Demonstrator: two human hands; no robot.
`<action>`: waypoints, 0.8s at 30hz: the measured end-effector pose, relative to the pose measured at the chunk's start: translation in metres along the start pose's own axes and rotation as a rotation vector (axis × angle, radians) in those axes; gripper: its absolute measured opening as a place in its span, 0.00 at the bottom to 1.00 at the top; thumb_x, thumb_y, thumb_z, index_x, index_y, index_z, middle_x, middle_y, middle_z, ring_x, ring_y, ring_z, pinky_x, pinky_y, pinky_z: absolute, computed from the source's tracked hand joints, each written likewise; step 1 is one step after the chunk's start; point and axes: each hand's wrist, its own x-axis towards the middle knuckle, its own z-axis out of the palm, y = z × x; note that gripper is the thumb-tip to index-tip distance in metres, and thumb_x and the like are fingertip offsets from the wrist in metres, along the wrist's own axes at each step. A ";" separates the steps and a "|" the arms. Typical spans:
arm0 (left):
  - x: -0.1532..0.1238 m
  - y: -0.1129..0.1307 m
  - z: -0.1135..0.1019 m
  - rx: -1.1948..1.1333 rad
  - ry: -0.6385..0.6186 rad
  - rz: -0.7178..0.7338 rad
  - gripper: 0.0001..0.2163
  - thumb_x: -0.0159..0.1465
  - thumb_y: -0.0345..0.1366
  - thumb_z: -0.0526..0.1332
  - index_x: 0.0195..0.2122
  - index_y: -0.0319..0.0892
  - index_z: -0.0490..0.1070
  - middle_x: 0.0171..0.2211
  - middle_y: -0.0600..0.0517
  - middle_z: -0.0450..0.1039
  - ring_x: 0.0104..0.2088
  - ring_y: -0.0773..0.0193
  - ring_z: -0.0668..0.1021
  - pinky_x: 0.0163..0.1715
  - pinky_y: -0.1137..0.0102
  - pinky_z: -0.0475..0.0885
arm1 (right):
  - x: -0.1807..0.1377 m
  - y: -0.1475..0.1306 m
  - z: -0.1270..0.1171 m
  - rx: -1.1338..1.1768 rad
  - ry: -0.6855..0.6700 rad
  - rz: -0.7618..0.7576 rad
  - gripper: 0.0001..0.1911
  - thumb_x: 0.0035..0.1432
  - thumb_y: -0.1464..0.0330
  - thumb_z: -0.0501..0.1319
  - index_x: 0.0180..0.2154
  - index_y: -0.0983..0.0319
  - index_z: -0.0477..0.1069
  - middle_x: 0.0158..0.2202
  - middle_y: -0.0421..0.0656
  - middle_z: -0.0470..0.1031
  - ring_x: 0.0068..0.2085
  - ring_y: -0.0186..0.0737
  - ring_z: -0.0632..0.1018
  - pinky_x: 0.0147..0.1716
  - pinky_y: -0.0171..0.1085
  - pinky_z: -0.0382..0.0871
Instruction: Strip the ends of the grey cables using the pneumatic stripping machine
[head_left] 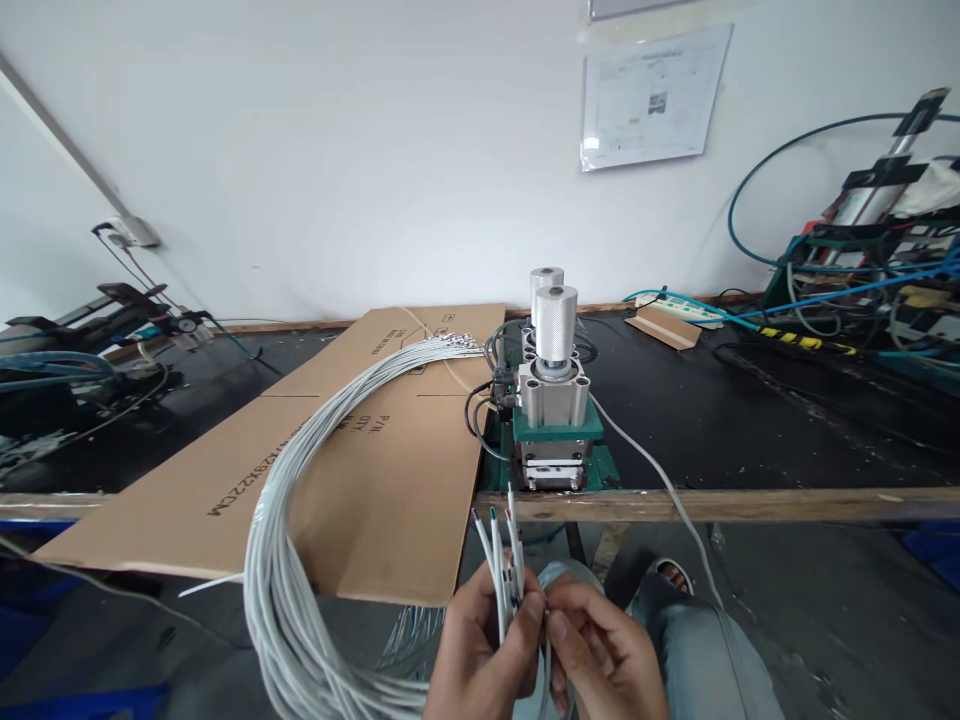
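Several white cables stand up out of my left hand, which is closed around them. Coloured wire tips show at their upper ends. My right hand is pinched on one white cable just right of the bunch, its fingertips close to my left thumb. A long looped bundle of white cables sweeps from the cardboard down toward my left hand. Beyond my hands, at the table edge, stands a small pneumatic press with knurled silver cylinders on a green base. The lower part of the held cables is hidden by my fingers.
A flattened cardboard sheet lies on the black table and overhangs its front edge. Other machines stand at the far left and far right. A power strip lies near the wall. A grey cord hangs over the edge.
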 end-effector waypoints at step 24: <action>-0.002 -0.010 0.000 0.069 0.066 0.027 0.24 0.59 0.60 0.68 0.30 0.43 0.67 0.15 0.64 0.56 0.15 0.74 0.60 0.16 0.78 0.55 | 0.004 0.008 -0.008 0.052 -0.078 0.045 0.24 0.52 0.48 0.74 0.28 0.63 0.78 0.17 0.34 0.63 0.17 0.25 0.62 0.17 0.28 0.53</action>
